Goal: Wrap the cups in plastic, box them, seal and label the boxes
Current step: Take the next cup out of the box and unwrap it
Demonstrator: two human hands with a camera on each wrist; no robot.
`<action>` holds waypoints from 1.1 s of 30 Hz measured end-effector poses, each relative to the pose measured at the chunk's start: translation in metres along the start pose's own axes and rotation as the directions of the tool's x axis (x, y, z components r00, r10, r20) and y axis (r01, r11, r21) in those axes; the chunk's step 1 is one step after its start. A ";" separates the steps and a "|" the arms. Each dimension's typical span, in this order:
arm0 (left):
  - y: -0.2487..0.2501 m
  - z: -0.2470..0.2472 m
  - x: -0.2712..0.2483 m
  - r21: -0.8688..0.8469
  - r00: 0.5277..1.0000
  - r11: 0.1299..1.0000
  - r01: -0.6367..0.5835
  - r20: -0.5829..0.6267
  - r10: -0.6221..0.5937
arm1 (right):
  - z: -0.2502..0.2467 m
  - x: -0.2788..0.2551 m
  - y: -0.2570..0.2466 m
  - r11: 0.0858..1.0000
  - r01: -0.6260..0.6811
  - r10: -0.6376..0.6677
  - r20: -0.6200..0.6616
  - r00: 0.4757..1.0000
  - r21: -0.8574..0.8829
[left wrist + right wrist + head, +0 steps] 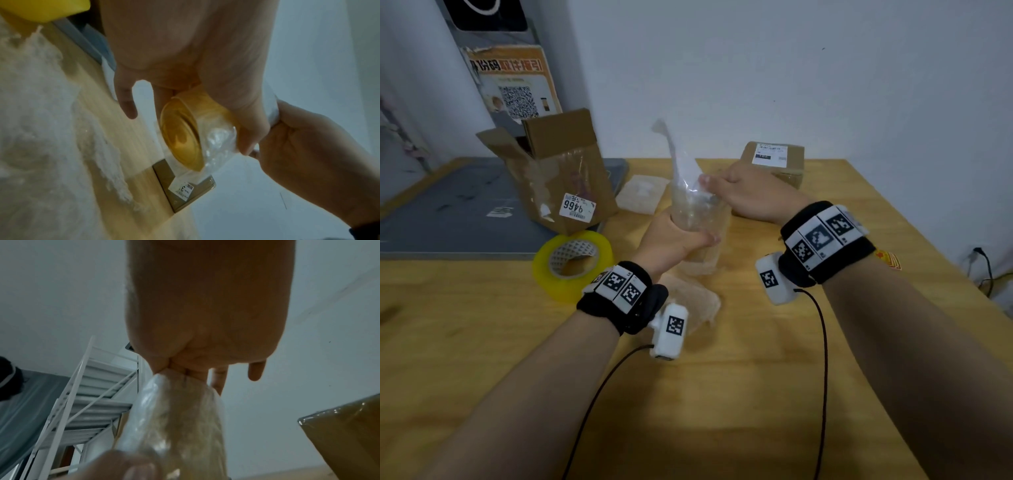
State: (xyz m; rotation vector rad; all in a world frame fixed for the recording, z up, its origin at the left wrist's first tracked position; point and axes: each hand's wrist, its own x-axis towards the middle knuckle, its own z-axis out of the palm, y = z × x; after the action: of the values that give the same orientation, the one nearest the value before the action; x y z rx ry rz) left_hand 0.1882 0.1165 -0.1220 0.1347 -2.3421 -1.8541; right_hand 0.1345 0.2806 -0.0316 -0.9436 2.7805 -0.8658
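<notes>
1. Cup point(697, 236) is held above the tabletop point(774, 377), gripped round its lower body by the left hand point(671, 240), likely to steady it for wrapping.
2. Plastic point(681, 161) is pinched at the cup's mouth by the right hand point(743, 193), a loose tail left sticking upward.
3. Clear and smooth-walled, the cup is seen through crinkled film.
4. An open box point(558, 168) is waiting nearby, tape roll point(573, 263) beside it.
</notes>
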 end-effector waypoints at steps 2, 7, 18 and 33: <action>-0.003 -0.003 0.000 0.054 0.999 0.998 -0.009 -0.030 0.011 | -0.003 -0.002 -0.002 0.996 -0.055 0.058 0.044 0.997 -0.075; -0.006 -0.005 -0.004 0.176 0.998 0.982 -0.063 -0.004 0.065 | -0.007 -0.012 -0.009 0.992 -0.091 0.106 0.183 0.977 -0.088; -0.010 -0.003 -0.015 0.180 0.996 0.982 -0.061 0.072 0.049 | -0.012 -0.011 -0.002 0.929 0.053 -0.090 -0.085 0.992 -0.366; 0.003 -0.018 -0.020 0.175 0.994 0.978 -0.110 0.012 0.109 | -0.021 -0.021 -0.017 0.998 -0.001 -0.004 0.085 0.996 0.059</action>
State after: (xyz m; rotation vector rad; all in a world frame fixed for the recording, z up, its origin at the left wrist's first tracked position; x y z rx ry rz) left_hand 0.2109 0.1030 -0.1159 0.0227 -2.4589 -1.5980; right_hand 0.1553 0.2921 -0.0069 -0.9507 2.6681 -0.8807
